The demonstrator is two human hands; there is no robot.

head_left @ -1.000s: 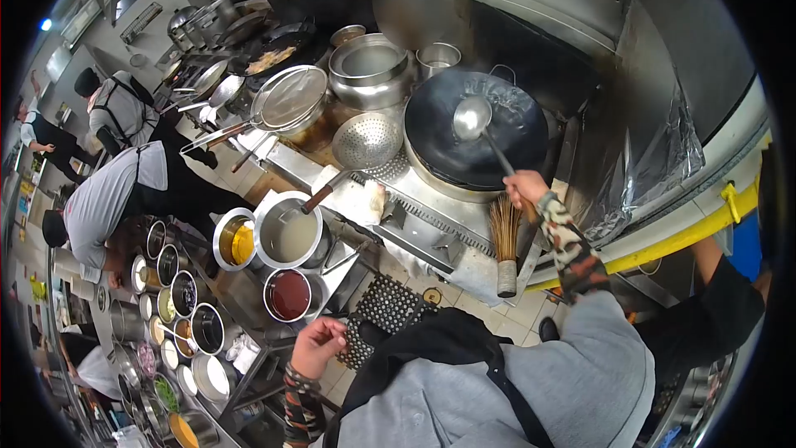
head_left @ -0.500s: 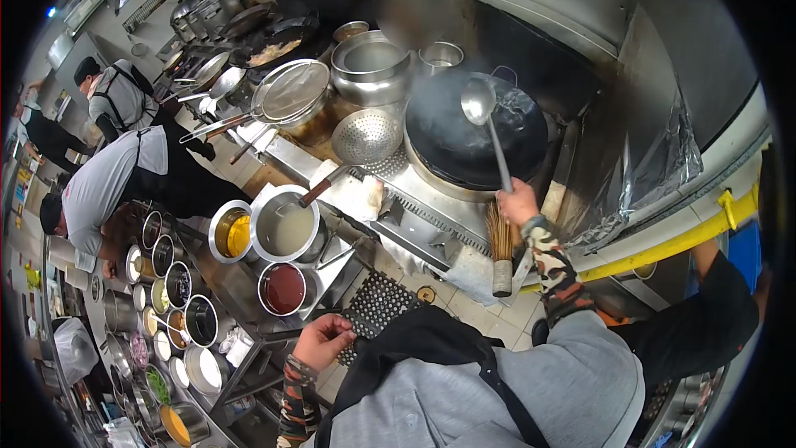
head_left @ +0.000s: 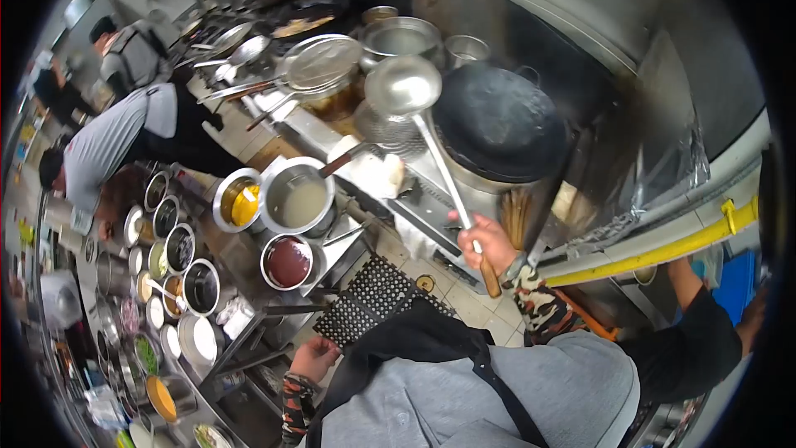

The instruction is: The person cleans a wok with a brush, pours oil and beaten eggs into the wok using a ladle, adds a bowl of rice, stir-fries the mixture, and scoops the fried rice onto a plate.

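Note:
My right hand (head_left: 487, 245) is closed around the handle of a long metal ladle (head_left: 404, 87). The ladle's bowl is raised to the left of the dark wok (head_left: 497, 120), in front of a perforated strainer that it partly hides. Behind the hand, a bamboo wok brush (head_left: 516, 217) leans by the stove edge. Low and near my body is my left hand (head_left: 315, 358), its fingers curled in with nothing visible in them.
Pots of pale liquid (head_left: 300, 199), yellow oil (head_left: 242, 203) and red sauce (head_left: 288, 262) stand at the left of the stove. Several seasoning containers (head_left: 201, 286) fill the side counter. A co-worker (head_left: 124, 141) bends over it. Another person's dark sleeve (head_left: 688, 348) is at right.
My right hand has moved left and lifted the ladle out from over the wok. My left hand has dropped slightly. The camera view has shifted.

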